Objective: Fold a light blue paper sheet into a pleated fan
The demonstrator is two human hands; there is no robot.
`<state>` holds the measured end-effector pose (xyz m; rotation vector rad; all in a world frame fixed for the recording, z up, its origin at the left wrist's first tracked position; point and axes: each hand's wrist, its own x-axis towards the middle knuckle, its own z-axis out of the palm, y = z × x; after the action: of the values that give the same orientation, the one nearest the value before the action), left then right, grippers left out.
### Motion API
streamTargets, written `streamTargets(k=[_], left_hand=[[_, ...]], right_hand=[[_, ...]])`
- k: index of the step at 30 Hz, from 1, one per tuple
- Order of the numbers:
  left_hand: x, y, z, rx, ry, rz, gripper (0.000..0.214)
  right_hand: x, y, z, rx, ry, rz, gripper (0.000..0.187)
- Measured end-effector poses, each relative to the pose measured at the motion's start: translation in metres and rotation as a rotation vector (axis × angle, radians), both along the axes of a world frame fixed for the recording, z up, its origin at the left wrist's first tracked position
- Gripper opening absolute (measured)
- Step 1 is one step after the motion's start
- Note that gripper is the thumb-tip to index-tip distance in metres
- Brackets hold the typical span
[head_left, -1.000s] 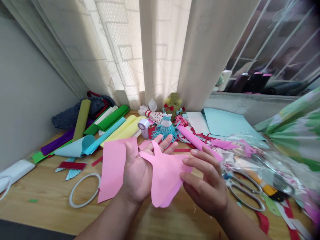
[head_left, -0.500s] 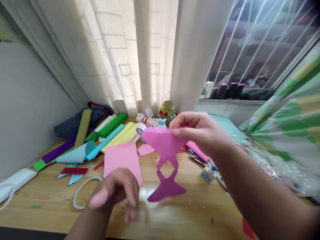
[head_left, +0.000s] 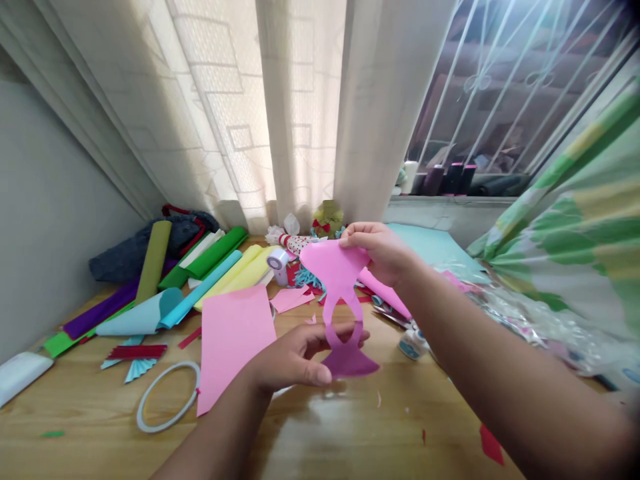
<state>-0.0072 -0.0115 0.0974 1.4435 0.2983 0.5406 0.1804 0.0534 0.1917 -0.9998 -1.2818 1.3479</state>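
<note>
A pink paper cutout (head_left: pixel 336 263) hangs upright in front of me, wide at the top, with two thin strips around a gap in its middle. Its lower part (head_left: pixel 350 359) looks darker and flares out. My right hand (head_left: pixel 377 250) pinches the top edge between thumb and fingers. Around the lower part is my left hand (head_left: pixel 305 353): its fingers reach behind the strips, and the thumb lies at the left edge, apart from the fingers. Whether the left hand touches the paper is hard to tell. Behind it lies a light pink sheet (head_left: pixel 235 340).
A ring of white tape (head_left: pixel 169 397) and folded red and blue paper (head_left: pixel 137 353) lie left. Rolls of coloured paper (head_left: pixel 217 257) fill the back left. A glue bottle (head_left: pixel 413 343), scissors (head_left: pixel 393 316) and clear plastic (head_left: pixel 540 333) are on the right. Curtains (head_left: pixel 300 113) hang behind.
My left hand has moved right and up to the cutout's lower part, its fingers now behind the strips. My right hand still pinches the top. The view has shifted slightly.
</note>
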Motion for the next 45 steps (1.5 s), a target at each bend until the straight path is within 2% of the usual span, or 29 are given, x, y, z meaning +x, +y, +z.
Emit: streamTargets(k=[5,11,15,18,21,25,29,33,40,43,45], left_hand=[[0.007,-0.003,0.0,-0.051,0.02,-0.029,0.072],[0.016,-0.01,-0.01,-0.283,-0.083,-0.044,0.071],[0.017,-0.021,-0.011,-0.439,-0.227,-0.037,0.072],[0.017,-0.027,-0.009,-0.507,-0.338,-0.025,0.069],[0.015,-0.03,-0.005,-0.559,-0.391,0.014,0.071],[0.012,-0.027,-0.005,-0.628,-0.416,0.092,0.078],[0.012,-0.022,-0.005,-0.661,-0.474,0.088,0.069],[0.013,-0.018,-0.002,-0.648,-0.494,0.105,0.069],[0.015,-0.018,-0.002,-0.688,-0.536,0.177,0.071],[0.017,-0.018,-0.001,-0.714,-0.532,0.21,0.081],[0.018,-0.019,0.0,-0.724,-0.531,0.219,0.084]], right_hand=[[0.006,0.011,-0.03,-0.047,-0.027,0.002,0.015],[0.011,0.021,-0.055,-0.057,-0.132,-0.016,0.014],[0.015,0.019,-0.067,0.022,-0.223,-0.096,0.012],[0.023,0.0,-0.069,0.109,-0.233,-0.156,0.02],[0.035,-0.031,-0.073,0.176,-0.221,-0.18,0.02],[0.051,-0.072,-0.097,0.212,-0.148,-0.214,0.019],[0.056,-0.096,-0.13,0.094,-0.026,-0.035,0.027],[0.048,-0.105,-0.147,-0.034,0.061,0.041,0.032],[0.02,-0.11,-0.148,-0.28,0.453,0.056,0.037],[0.008,-0.113,-0.145,-0.329,0.571,0.059,0.049],[0.002,-0.115,-0.141,-0.341,0.621,0.011,0.057]])
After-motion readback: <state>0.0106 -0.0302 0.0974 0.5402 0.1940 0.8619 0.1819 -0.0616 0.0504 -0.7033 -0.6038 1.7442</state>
